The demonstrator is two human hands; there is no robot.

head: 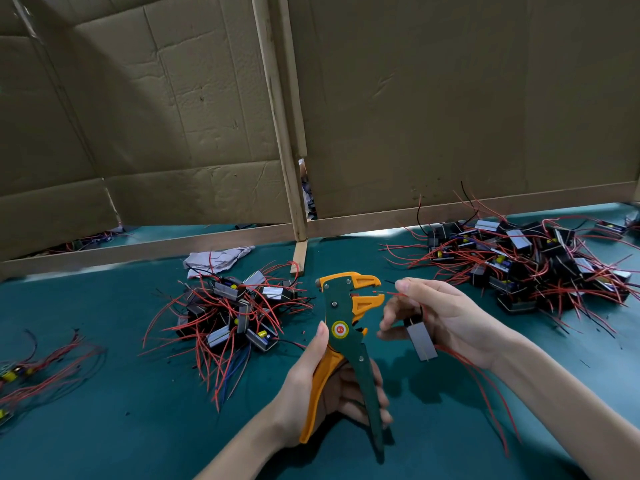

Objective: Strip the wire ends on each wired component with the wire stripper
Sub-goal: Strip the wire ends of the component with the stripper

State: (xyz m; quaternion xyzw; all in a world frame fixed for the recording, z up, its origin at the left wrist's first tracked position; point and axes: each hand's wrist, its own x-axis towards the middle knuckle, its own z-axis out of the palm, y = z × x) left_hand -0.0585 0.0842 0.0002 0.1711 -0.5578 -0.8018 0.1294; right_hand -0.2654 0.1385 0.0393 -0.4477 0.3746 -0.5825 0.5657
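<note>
My left hand grips the two handles of a green and orange wire stripper, held upright with its orange jaws apart and pointing right. My right hand pinches a thin red wire between thumb and forefinger, the wire's tip lying between the jaws. The same hand holds a small black and grey wired component against its palm. More red wires from it trail down past my right wrist.
A pile of wired components lies left of centre on the green table. A bigger pile sits at the far right. A few components lie at the left edge. Crumpled paper and cardboard walls stand behind.
</note>
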